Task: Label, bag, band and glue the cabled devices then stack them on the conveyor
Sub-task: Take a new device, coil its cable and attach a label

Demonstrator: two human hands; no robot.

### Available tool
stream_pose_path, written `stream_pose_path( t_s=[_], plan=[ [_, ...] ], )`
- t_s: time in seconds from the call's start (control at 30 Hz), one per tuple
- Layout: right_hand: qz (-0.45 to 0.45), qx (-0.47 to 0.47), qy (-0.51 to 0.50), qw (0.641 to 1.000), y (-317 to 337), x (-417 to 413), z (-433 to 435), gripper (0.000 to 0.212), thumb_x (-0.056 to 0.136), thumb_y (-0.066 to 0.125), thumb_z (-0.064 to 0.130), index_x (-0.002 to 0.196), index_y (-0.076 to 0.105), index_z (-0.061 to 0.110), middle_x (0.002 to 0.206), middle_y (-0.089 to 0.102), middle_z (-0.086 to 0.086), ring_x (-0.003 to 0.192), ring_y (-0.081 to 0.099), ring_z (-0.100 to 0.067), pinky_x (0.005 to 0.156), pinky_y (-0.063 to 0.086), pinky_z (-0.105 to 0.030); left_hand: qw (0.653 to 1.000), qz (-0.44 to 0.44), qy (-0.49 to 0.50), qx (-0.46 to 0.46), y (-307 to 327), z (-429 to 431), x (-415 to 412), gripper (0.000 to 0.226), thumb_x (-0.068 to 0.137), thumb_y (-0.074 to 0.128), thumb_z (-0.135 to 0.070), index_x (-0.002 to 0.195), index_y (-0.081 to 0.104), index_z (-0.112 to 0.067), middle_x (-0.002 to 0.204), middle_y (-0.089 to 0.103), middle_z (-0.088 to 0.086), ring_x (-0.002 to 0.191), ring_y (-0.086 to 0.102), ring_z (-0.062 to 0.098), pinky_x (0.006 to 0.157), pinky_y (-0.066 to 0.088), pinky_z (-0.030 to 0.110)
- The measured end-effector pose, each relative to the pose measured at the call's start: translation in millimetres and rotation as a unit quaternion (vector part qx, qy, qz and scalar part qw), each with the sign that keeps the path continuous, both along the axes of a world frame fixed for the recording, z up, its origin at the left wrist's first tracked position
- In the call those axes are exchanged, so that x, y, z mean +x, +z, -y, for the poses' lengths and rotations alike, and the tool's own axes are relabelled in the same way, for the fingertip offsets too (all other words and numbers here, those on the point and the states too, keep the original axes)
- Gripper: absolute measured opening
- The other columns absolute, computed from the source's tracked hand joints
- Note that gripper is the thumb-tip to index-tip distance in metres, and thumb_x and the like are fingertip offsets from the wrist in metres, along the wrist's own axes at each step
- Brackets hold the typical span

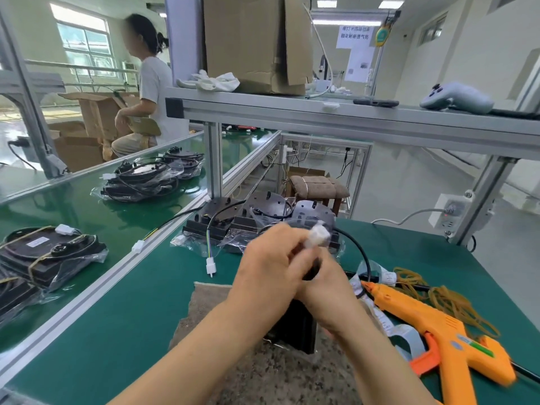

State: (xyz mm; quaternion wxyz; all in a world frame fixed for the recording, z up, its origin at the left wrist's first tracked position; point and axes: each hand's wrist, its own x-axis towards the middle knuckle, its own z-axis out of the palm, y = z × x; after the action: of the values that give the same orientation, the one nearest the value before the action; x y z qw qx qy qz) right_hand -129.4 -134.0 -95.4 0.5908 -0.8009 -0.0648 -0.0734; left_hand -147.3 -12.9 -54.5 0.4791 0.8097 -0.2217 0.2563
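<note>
Both hands' grip, left hand [271,261] and right hand [327,285], clasps a cable [358,247] over green table [131,302] (factory hall).

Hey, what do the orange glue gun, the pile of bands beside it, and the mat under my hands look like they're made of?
Glue gun: glossy molded plastic, judging by its smooth sheen. Bands: probably rubber, thin tan limp loops. Mat: seems coarse woven fabric or carpet, speckled brown, frayed edge.

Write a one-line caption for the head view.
Both hands, left and right, work a white connector on a cabled device, glue gun lying alongside.
</note>
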Motion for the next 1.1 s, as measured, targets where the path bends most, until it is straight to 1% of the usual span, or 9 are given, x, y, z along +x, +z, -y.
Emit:
stream_pose_path(
  t_s=[0.1,0.23,0.33,0.47,0.53,0.67,0.83,1.0,1.1],
  plan=[
    [-0.032,0.065,-0.002,0.997,-5,-5,7,0.071,0.043,0.09,0.036,0.106,0.059,0.028,0.095,0.075,0.006,0.087,0.073,-0.01,0.08,0.06,-0.038,0.98,-0.139,0.005,-0.142,-4,-10,7,0.007,0.086,0.072,-0.019,0.08,0.07,-0.021,0.063,0.065,-0.004,0.056,0.063,0.009,0.062,0.051,0.027],
    [-0.027,0.06,0.04,0.997,-8,-9,10,0.066,0.058,0.088,0.047,0.114,0.054,0.038,0.105,0.071,0.019,0.097,0.068,0.0,0.088,0.056,-0.031,0.975,-0.159,0.007,-0.154,-11,-10,12,0.01,0.085,0.073,-0.023,0.077,0.067,-0.023,0.056,0.067,0.0,0.053,0.065,0.009,0.063,0.053,0.031],
    [-0.018,0.144,0.125,0.982,-9,-10,10,0.061,0.077,0.078,0.031,0.131,0.051,0.038,0.125,0.067,0.01,0.12,0.062,-0.01,0.102,0.05,-0.039,0.972,-0.16,-0.006,-0.17,-12,-10,16,0.017,0.081,0.074,-0.021,0.085,0.062,-0.032,0.059,0.065,-0.002,0.055,0.065,0.012,0.064,0.056,0.036],
    [0.008,0.179,0.116,0.977,-7,-9,13,0.05,0.085,0.073,0.037,0.131,0.056,0.036,0.13,0.066,0.002,0.123,0.062,-0.017,0.106,0.047,-0.049,0.978,-0.162,-0.018,-0.128,-17,-11,16,0.021,0.079,0.075,-0.029,0.089,0.061,-0.04,0.06,0.063,-0.005,0.054,0.061,0.009,0.063,0.056,0.034],
    [0.016,0.153,0.123,0.98,-7,-7,16,0.051,0.084,0.075,0.036,0.131,0.056,0.038,0.13,0.066,0.003,0.122,0.062,-0.017,0.105,0.049,-0.048,0.975,-0.168,-0.012,-0.146,-18,-10,16,0.018,0.072,0.075,-0.037,0.087,0.064,-0.039,0.058,0.06,-0.007,0.055,0.056,0.008,0.066,0.053,0.04],
    [0.018,0.114,0.154,0.981,-7,-7,19,0.055,0.083,0.077,0.036,0.131,0.053,0.043,0.131,0.065,0.006,0.123,0.061,-0.014,0.103,0.05,-0.042,0.96,-0.19,-0.028,-0.202,-17,-12,20,0.018,0.067,0.08,-0.032,0.081,0.068,-0.03,0.058,0.05,-0.013,0.057,0.051,0.008,0.059,0.047,0.029],
    [-0.006,0.16,0.148,0.976,-10,-5,21,0.049,0.084,0.072,0.034,0.129,0.057,0.042,0.129,0.067,0.003,0.122,0.062,-0.016,0.096,0.053,-0.028,0.927,-0.213,-0.074,-0.3,-26,-3,14,0.039,0.067,0.084,-0.029,0.097,0.062,-0.02,0.067,0.06,-0.005,0.064,0.06,0.01,0.058,0.052,0.022],
    [-0.032,0.177,0.134,0.974,-14,-5,25,0.05,0.082,0.072,0.041,0.129,0.058,0.037,0.129,0.066,-0.001,0.122,0.062,-0.021,0.102,0.05,-0.04,0.978,-0.151,0.024,-0.139,-39,-1,11,0.013,0.082,0.077,-0.02,0.083,0.067,-0.027,0.073,0.065,-0.008,0.066,0.057,0.001,0.063,0.047,0.015],
    [-0.017,0.15,0.081,0.985,-13,-5,22,0.048,0.078,0.068,0.051,0.124,0.06,0.039,0.124,0.069,0.005,0.117,0.064,-0.014,0.102,0.049,-0.043,0.977,-0.166,0.022,-0.129,-36,-1,14,0.01,0.085,0.073,-0.021,0.078,0.067,-0.025,0.072,0.065,-0.007,0.065,0.058,0.006,0.064,0.049,0.022]
  ],
)
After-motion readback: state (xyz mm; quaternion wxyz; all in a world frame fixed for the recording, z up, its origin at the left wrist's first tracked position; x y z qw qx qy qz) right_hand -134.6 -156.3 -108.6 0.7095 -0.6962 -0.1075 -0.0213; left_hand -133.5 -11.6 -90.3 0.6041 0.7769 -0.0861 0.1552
